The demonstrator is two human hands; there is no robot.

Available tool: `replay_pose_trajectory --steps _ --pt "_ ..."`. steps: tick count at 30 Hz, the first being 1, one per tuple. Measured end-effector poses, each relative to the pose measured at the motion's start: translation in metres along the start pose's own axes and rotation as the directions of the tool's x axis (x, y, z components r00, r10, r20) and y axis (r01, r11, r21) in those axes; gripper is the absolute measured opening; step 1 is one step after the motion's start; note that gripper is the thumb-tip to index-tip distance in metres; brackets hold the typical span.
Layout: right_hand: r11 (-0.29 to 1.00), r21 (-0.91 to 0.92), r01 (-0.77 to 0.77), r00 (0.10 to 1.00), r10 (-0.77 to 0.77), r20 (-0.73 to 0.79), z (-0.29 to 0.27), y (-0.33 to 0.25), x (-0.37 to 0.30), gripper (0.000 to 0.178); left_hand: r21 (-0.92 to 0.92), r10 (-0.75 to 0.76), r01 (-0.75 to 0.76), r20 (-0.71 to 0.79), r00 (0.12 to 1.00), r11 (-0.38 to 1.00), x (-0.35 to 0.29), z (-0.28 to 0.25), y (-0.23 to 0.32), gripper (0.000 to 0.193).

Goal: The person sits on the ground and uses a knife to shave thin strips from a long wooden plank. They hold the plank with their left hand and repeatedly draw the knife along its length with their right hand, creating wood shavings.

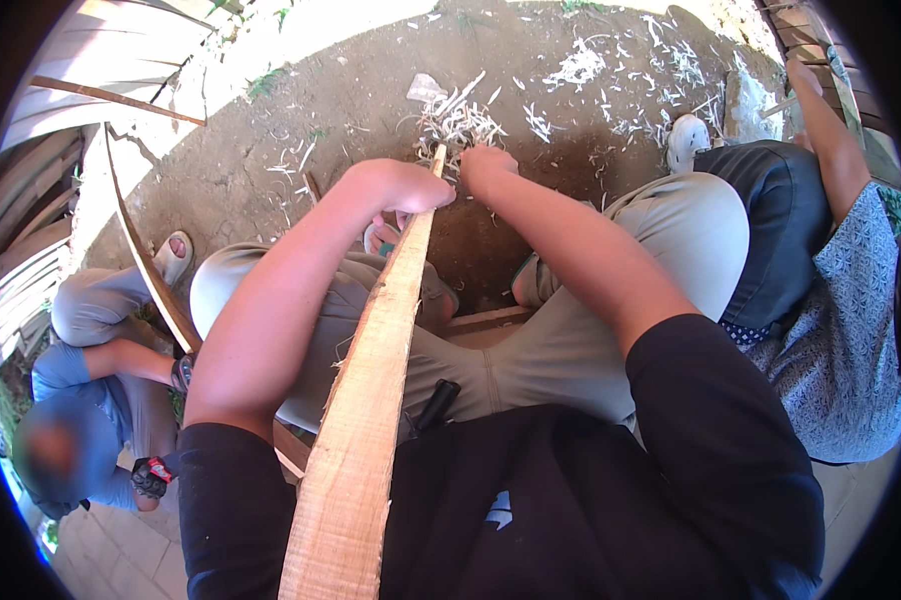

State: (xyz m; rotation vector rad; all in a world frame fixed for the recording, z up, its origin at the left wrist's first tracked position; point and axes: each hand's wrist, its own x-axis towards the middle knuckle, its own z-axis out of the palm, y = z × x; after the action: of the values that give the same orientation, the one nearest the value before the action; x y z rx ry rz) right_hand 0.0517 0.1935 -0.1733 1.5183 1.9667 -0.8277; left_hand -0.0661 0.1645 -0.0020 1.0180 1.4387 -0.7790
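Note:
A long pale wooden plank (366, 400) runs from beside my torso out past my left knee, narrowing toward its far end. My left hand (416, 190) is closed around it near that narrow end, most of the fingers lying under or behind the wood. Just to the right of the tip, my right hand (488, 165) is closed with its back toward me. Whatever it grips, if anything, is hidden. Beyond both hands lies a heap of curled wood shavings (461, 122) on the dirt.
A person (121, 400) sits at the left by a long curved wooden strip (136, 235). Another person (821, 320) in patterned cloth sits close on my right. A black cylindrical object (438, 403) rests at my lap. A pale stone (427, 88) and scattered shavings (581, 65) lie ahead.

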Motion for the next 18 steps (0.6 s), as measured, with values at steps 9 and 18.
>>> replay_pose_trajectory --steps 9,18 --pt "1.0 0.015 0.011 1.0 -0.011 0.002 -0.006 0.008 0.005 0.032 0.081 0.077 -0.077 -0.004 0.997 0.994 -0.003 0.006 0.004 0.061" --pt "0.998 -0.061 0.031 0.999 -0.029 0.031 -0.019 0.004 -0.024 0.03 0.074 0.049 -0.049 0.013 0.999 0.996 -0.009 0.006 0.001 0.064"
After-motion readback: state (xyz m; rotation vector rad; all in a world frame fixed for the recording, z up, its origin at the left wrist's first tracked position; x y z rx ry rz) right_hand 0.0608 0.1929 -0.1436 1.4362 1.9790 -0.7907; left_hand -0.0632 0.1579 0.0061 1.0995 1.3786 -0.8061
